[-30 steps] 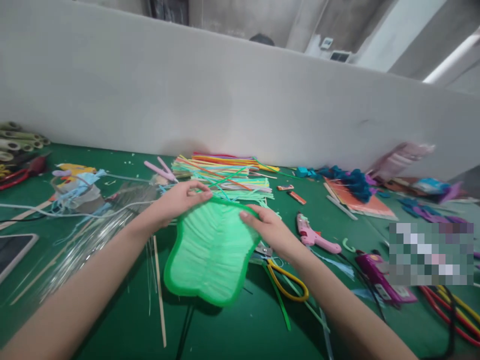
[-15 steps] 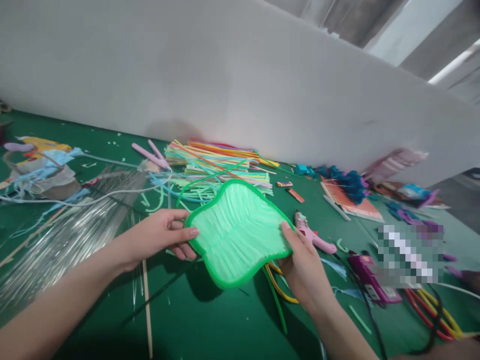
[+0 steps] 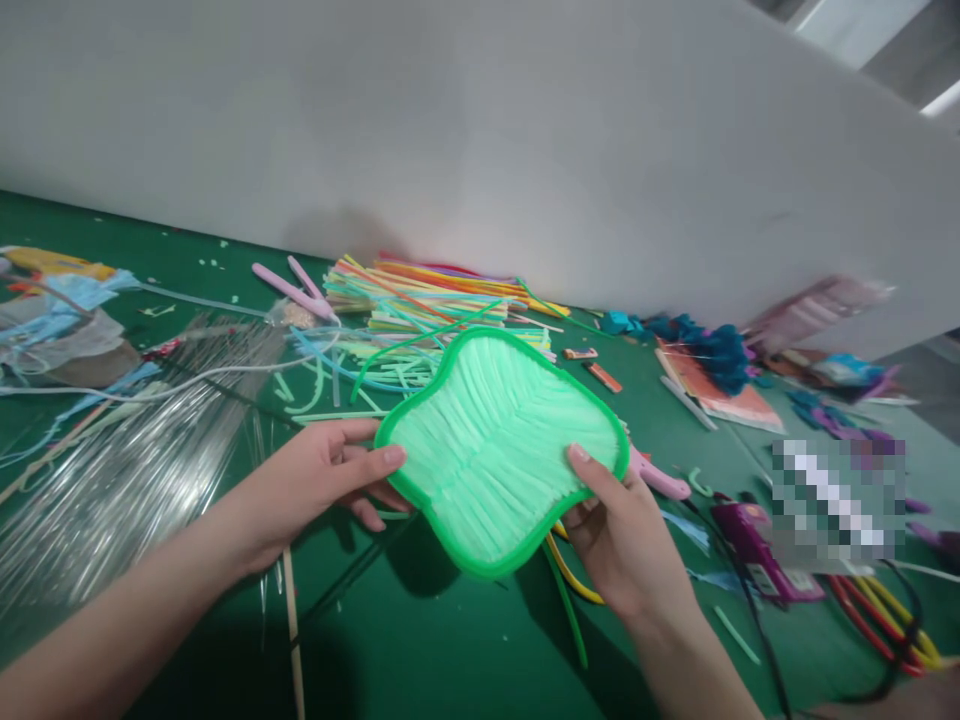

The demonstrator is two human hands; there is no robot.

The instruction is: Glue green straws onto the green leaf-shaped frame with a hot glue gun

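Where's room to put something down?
Bare green tabletop shows in front of the leaf shape, between the wooden stick and green strip. A smaller patch: between the orange piece and white stick. It's crowded behind, with colored strips, and left, with clear strands.

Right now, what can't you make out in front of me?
All in the head view:
Green leaf shape: its back faces away.
Pink handle: far end hidden behind the leaf shape.
Yellow loop: partly behind your right hand.
Wooden stick: cut off by the bottom edge.
Purple box: label too small.
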